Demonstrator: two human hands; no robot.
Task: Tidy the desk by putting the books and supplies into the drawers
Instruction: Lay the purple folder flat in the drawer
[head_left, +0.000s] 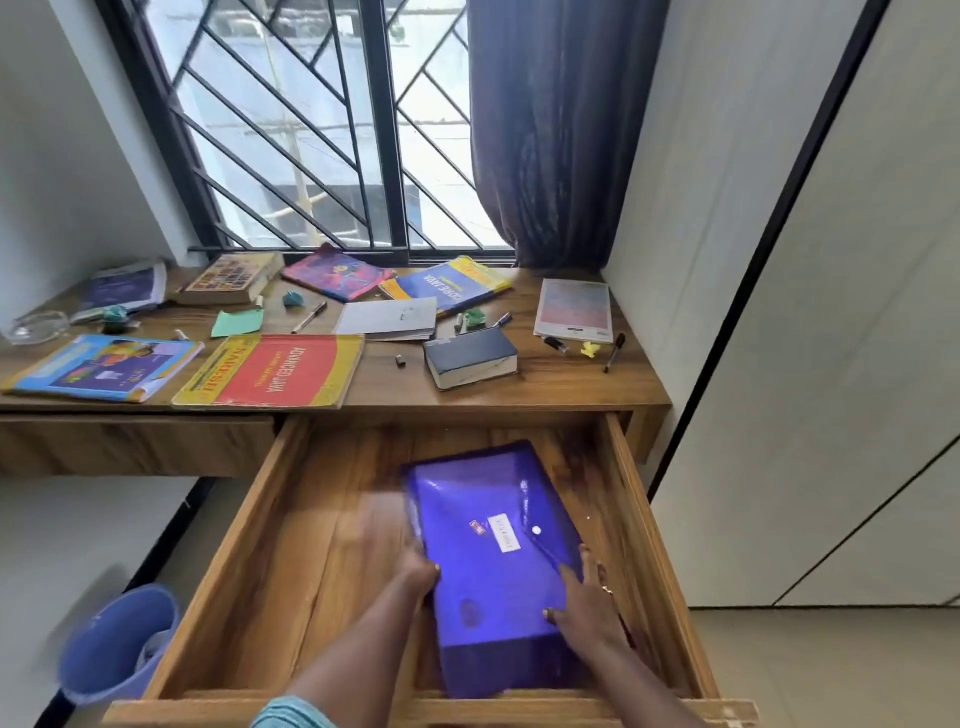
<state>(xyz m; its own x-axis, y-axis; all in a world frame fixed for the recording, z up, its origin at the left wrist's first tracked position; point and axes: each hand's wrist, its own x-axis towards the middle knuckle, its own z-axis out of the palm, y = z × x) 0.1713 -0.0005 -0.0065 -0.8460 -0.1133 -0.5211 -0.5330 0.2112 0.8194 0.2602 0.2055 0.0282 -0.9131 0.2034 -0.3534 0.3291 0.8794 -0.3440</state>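
Fingers (432, 571) of left hand (417, 566) gripping purple folder (493, 566), right hand (592, 603) flat on it, translucent plastic, open wooden drawer (291, 545), book-strewn desk (563, 387), barred window (311, 135)

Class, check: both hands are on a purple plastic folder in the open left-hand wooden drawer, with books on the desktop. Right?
One slip: the head view shows the open wooden drawer is the right-hand one. The left hand and right hand are on the purple plastic folder inside it, with books on the desktop.
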